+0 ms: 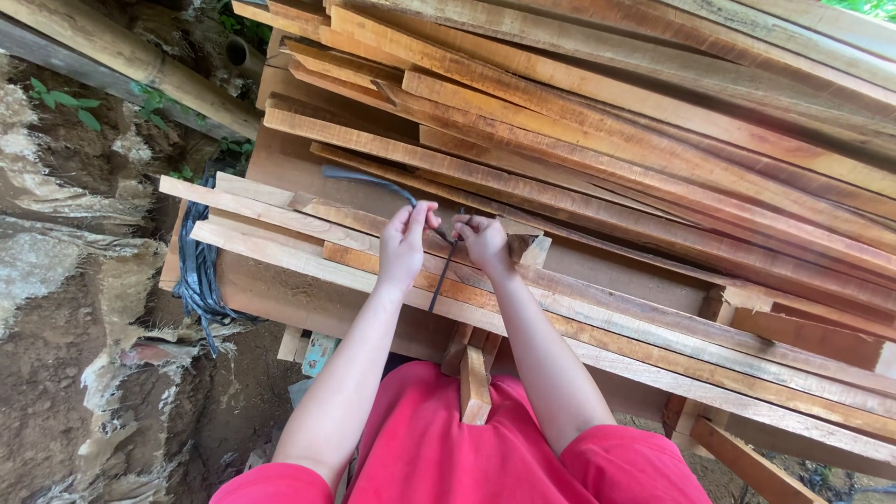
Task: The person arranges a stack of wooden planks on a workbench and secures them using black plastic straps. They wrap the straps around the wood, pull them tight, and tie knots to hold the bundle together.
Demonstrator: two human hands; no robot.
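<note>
- A dark rubber strap (373,182) is gripped by the left hand (406,245), fingers pinched shut on it above a stack of wooden planks (616,149).
- The same strap's hanging end is pinched by the right hand (483,243), close beside the left, the two nearly touching.
- The strap is laid across the planks, one end curving up-left, the other dangling towards the red shirt (439,448).
- A bundle of black straps (198,271) is seen at the planks' left end.
</note>
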